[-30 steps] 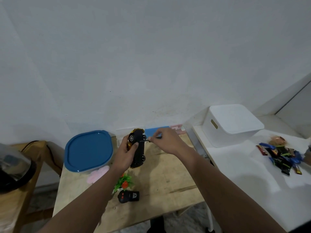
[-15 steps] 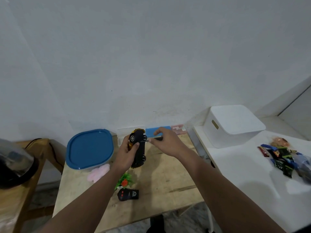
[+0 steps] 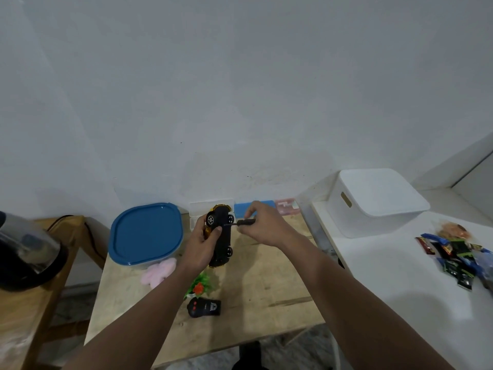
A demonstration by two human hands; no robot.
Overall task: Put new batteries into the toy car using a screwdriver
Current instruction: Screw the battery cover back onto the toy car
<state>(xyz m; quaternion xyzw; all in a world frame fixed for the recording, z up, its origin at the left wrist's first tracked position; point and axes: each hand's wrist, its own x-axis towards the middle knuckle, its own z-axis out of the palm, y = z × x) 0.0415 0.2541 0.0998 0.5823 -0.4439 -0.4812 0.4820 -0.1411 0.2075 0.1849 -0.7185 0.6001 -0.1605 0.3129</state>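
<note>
**Two hands on the car, driver tip at underside: barely any change in last sec**

Both hands are mid-air above the wooden table (image 3: 266, 289), with the toy car (image 3: 222, 236) as the landmark. L hand (image 3: 201, 243) grips the car from its left side, thumb pressed on the black underside, which is turned toward the cam. Car is held roughly upright, nose up, gold body facing away.

R hand (image 3: 262, 225), just right of the car, pinches the black screwdriver (image 3: 241, 223) by the handle. Shaft runs horiz. and the tip meets the underside near the upper wheel pair. Can't tell if the tip is seated in a screw, too small.

Change vs 1 s / 0.5 s ago:
- car pose and L grip are the same
- R hand's fingers sit slightly differently on the handle, consistent w/ twisting
- driver is in the same spot, so prob. the same screw

Judgement: early stage, battery cover screw being worked. No cover visibly off and no batteries ID'd in view.

Rel. to the car:
- blue-lidded container (image 3: 146, 233) to the left
- remote (image 3: 204, 307) below/nearer, on the table
- small clear and blue boxes (image 3: 253, 208) behind, against the wall
- white bin (image 3: 373, 201) well to the right

Risk: tip cam-out, or the screw dropping once it's free.
</note>
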